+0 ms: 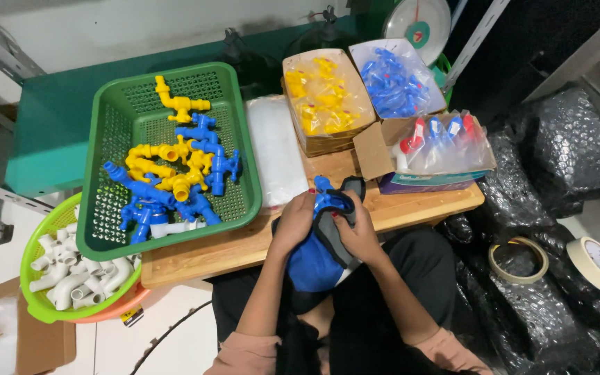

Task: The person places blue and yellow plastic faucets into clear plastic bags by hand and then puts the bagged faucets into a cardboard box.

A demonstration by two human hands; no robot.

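My left hand (293, 223) and my right hand (359, 232) meet over my lap at the front edge of a low wooden table (244, 246). Together they hold a blue plastic tap (328, 198) wrapped in a blue and dark grey cloth (317, 260). The tap's top sticks out between my fingers; the rest is hidden by the cloth. A green basket (237, 125) with several blue and yellow taps sits on the table to the left.
A clear plastic bag stack (276, 149) lies beside the basket. Boxes of yellow (324, 97), blue (394, 80) and bagged taps (446, 142) stand at the back right. A green bowl of white pipe elbows (78, 274) is at left. Tape rolls (519, 260) (598, 264) rest on black bubble wrap at right.
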